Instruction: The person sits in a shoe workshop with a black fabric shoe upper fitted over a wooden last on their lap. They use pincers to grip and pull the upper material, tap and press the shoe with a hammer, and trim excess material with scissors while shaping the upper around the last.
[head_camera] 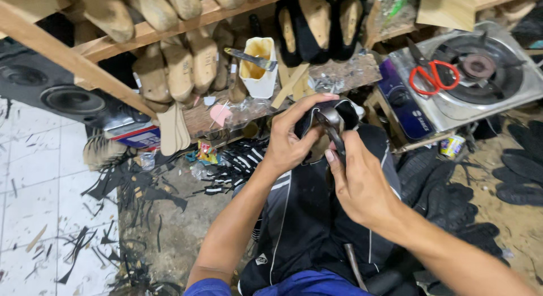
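Note:
My left hand (pixel 291 134) grips a black shoe upper stretched over a last (pixel 339 112), fingers curled over its top and thumb pressed on its side. My right hand (pixel 359 180) holds metal pliers (pixel 334 129) whose jaws bite the black material at the shoe's edge. The shoe rests above my lap, which is covered by a black cloth with white stripes (pixel 305 217). Part of the shoe is hidden behind both hands.
Wooden shoe lasts (pixel 175 69) hang on a slanted wooden rack. A white cup of glue with a brush (pixel 259 64) stands behind. Red-handled scissors (pixel 434 75) lie on a metal gas stove (pixel 481 69). Black soles (pixel 520 171) lie right; scraps litter the tiled floor (pixel 39 205). A speaker (pixel 62 95) sits left.

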A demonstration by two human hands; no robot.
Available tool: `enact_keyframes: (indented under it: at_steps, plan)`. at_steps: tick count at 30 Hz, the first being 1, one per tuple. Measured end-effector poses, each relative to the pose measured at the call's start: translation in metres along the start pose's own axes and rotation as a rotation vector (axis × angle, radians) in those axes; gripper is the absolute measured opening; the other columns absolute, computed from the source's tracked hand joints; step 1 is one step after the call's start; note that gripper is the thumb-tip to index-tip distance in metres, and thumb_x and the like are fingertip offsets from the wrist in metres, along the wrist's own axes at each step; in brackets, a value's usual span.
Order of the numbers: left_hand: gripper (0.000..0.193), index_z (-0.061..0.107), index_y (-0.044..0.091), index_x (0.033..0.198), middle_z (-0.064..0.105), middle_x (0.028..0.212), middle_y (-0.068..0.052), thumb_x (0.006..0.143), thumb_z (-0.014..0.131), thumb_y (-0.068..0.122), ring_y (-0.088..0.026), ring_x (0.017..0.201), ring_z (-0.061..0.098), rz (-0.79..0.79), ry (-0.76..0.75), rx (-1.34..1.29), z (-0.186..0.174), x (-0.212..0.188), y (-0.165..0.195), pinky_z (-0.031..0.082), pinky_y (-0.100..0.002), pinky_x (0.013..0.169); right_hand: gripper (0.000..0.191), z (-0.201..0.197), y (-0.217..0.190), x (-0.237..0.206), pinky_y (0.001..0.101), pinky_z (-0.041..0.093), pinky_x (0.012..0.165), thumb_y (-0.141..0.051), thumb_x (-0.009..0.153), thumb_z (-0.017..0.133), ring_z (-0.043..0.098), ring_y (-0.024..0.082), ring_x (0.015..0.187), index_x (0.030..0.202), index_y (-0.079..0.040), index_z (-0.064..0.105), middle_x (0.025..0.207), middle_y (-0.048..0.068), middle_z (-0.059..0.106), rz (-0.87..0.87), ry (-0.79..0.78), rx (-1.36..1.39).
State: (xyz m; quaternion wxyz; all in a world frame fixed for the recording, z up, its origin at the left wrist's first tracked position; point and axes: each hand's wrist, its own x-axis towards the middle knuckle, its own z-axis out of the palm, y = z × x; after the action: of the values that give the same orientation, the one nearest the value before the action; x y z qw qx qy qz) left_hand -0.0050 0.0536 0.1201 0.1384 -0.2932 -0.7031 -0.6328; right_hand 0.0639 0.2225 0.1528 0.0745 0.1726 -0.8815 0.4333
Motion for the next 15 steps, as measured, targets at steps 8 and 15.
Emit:
enact_keyframes:
  at_steps: [8, 15]
  plan:
    - [0.060, 0.059, 0.001, 0.139, 0.067, 0.140, -0.014, 0.082, 0.062, -0.016, -0.024, 0.133, 0.062, 0.006, 0.024, -0.059, -0.014, 0.001, -0.015, 0.045, -0.037, 0.124, 0.025, 0.039, 0.007, 0.014, 0.0545, 0.050, 0.064, -0.004, 0.101, 0.057, 0.064, 0.052, 0.084, 0.119, 0.005, 0.043, 0.099, 0.030, 0.063, -0.087, 0.134, 0.000]
    - [0.065, 0.046, 0.003, 0.146, 0.067, 0.139, -0.014, 0.085, 0.062, -0.015, -0.022, 0.135, 0.063, -0.107, 0.012, -0.143, -0.009, -0.001, -0.013, 0.047, -0.035, 0.120, 0.023, 0.013, -0.005, -0.001, 0.0597, 0.047, 0.060, -0.010, 0.097, 0.060, 0.062, 0.055, 0.077, 0.109, 0.001, 0.043, 0.097, 0.031, 0.064, 0.115, -0.071, -0.210]
